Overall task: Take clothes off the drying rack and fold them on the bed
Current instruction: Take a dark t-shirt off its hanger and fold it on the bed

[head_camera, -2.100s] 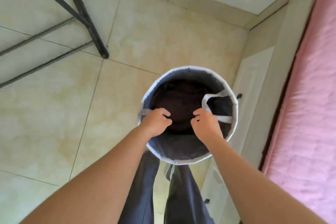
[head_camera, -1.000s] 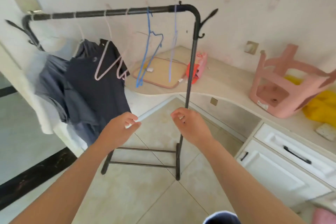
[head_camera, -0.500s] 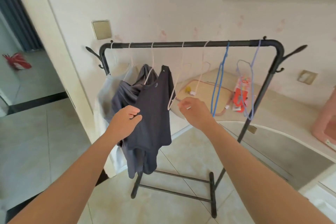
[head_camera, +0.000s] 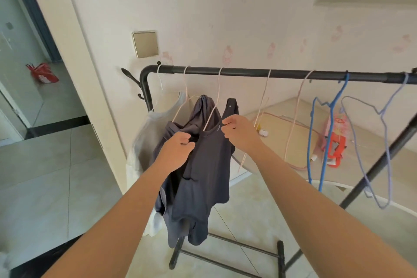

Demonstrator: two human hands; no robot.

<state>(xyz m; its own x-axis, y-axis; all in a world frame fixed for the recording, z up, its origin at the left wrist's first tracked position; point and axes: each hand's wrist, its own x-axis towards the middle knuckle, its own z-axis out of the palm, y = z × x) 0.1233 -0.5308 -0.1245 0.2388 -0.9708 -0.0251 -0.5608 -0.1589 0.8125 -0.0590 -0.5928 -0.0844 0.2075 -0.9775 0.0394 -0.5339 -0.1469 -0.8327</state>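
A black drying rack (head_camera: 266, 73) stands against the wall. At its left end hang a pale grey garment (head_camera: 146, 135), a dark grey garment (head_camera: 180, 124) and a dark navy T-shirt (head_camera: 207, 178), each on a thin white hanger. My left hand (head_camera: 177, 153) pinches the navy T-shirt's left shoulder. My right hand (head_camera: 241, 133) grips its right shoulder at the neckline. Several bare hangers hang further right: white ones (head_camera: 262, 106), a blue one (head_camera: 325, 133) and a lilac one (head_camera: 383, 142).
Behind the rack a curved beige counter (head_camera: 282, 117) holds a mat and a red-and-pink packet (head_camera: 335, 140). A doorway (head_camera: 33, 74) opens on the left onto a tiled floor with a red bag (head_camera: 42, 72). The rack's base bars (head_camera: 225, 253) lie on the floor below.
My view rose from a laundry basket on the floor to the rack. Both hands reached up and forward and closed on the shoulders of the navy T-shirt.
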